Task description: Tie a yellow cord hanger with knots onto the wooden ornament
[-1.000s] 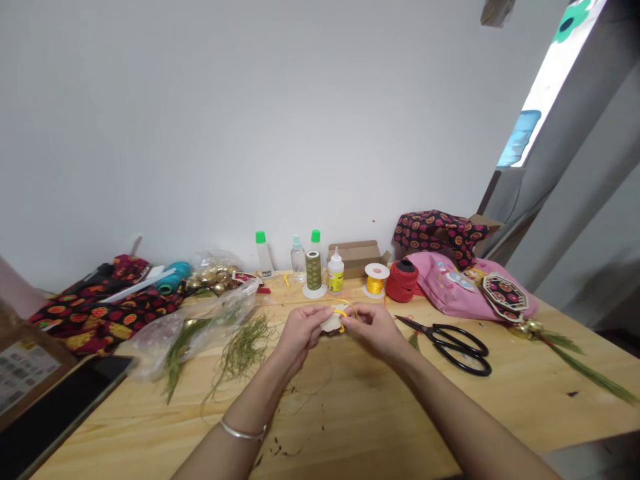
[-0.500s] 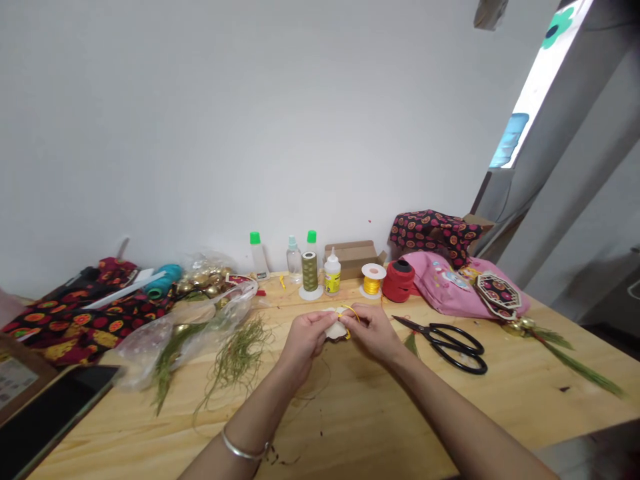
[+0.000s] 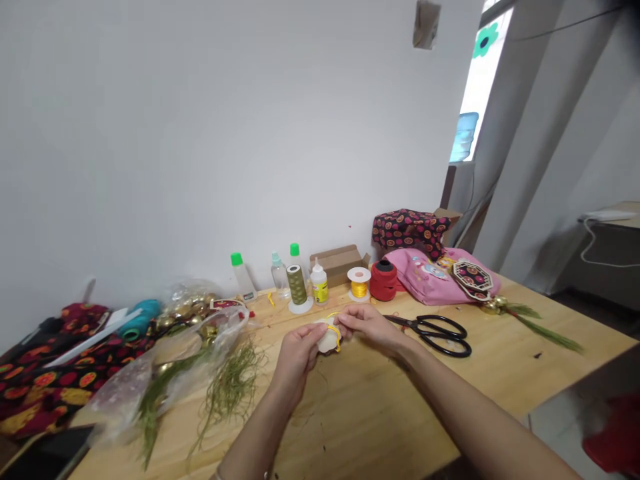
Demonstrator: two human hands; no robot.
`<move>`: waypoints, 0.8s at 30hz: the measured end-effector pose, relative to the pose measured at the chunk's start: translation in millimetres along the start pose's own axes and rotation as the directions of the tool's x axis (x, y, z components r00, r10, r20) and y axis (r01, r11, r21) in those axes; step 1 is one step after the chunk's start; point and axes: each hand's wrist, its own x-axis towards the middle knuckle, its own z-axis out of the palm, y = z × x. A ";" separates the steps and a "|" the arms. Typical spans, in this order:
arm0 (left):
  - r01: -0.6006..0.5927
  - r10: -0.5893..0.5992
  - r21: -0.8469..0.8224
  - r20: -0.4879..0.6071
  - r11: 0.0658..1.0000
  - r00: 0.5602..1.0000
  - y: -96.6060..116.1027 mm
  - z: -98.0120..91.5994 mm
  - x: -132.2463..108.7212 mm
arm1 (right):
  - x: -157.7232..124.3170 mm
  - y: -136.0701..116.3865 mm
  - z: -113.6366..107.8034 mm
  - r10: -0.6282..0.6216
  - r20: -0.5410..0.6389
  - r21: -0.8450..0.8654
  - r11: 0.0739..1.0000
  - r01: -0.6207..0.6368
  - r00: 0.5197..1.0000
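Observation:
Both hands meet over the middle of the wooden table [image 3: 380, 407]. My left hand [image 3: 296, 355] is closed round a small pale, rounded piece [image 3: 327, 338]. My right hand [image 3: 367, 325] pinches a yellow cord [image 3: 337, 332] that loops over that piece. The fingertips of both hands nearly touch at the piece. Just behind them stand a spool of yellow cord [image 3: 359, 283], a red thread spool [image 3: 383, 280] and an olive thread cone [image 3: 297, 287].
Black scissors [image 3: 435, 332] lie right of my right hand. Glue bottles [image 3: 319, 285] and a cardboard box [image 3: 337, 262] line the wall. Green grass-like fibres [image 3: 227, 387] and a plastic bag [image 3: 165, 367] lie left. Patterned cloth [image 3: 45, 380] and a pink bag [image 3: 430, 273] sit at the sides.
The view has swung to the right and tilted. My hands stay together on the pale piece, and the right hand has shifted its pinch on the yellow cord slightly.

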 end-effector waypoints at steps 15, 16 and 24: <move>-0.143 0.150 0.146 -0.039 0.979 0.988 -22.1 -9.9 16.3 | -3.6 0.9 -0.7 0.276 0.189 0.310 0.894 -0.324 0.942; -0.141 0.148 0.147 -0.037 0.979 0.988 -22.3 -9.8 16.9 | -3.3 2.5 0.1 0.291 0.184 0.303 0.892 -0.336 0.939; -0.136 0.144 0.143 -0.048 0.980 0.988 -13.1 -2.4 11.3 | 2.1 17.6 14.4 0.128 -0.010 -0.042 0.991 -0.129 0.992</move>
